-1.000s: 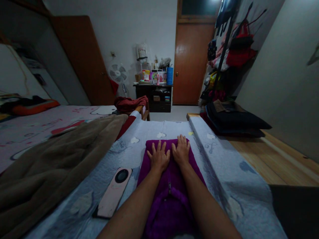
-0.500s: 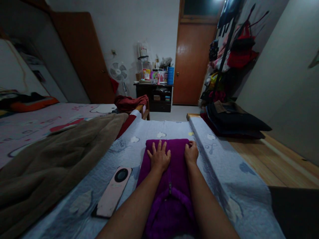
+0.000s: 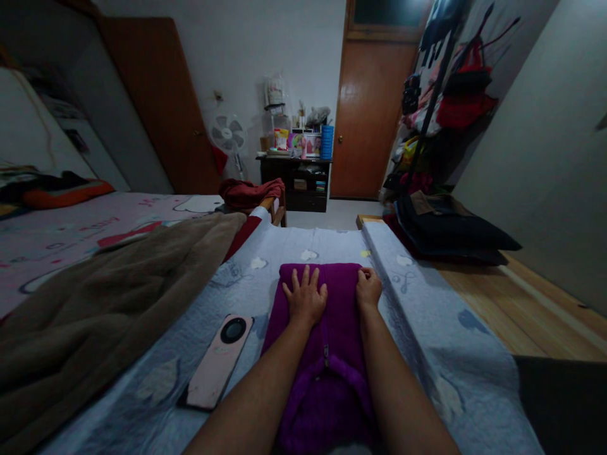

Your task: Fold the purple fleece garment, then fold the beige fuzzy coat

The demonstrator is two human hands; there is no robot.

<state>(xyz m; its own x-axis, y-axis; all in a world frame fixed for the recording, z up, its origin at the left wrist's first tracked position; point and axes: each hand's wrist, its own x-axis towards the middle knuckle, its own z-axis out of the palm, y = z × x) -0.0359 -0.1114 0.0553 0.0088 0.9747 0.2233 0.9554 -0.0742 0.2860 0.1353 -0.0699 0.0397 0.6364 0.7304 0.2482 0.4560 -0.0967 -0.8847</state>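
Note:
A folded purple zip-up jacket (image 3: 341, 297) lies on the pale blue patterned sheet before me, its collar toward me and its zipper running down the middle. My left hand (image 3: 306, 300) rests flat on the upper left of it, fingers spread. At the far right corner, my right hand (image 3: 368, 289) has its fingers curled around the jacket's edge; the fingertips are partly hidden. A pink phone (image 3: 218, 363) with a round black camera ring lies face down left of the jacket.
A brown blanket (image 3: 123, 303) covers the left side, with a pink bedsheet (image 3: 71, 221) beyond. Dark folded clothes (image 3: 455, 224) are stacked on wooden boards (image 3: 478, 297) at right. A fan (image 3: 229, 134), a black cabinet (image 3: 294, 186) and a door (image 3: 363, 120) stand farther back.
The whole view has shifted slightly. My right hand's fingers look more tightly curled at the jacket's corner; my left hand stays flat in the same place.

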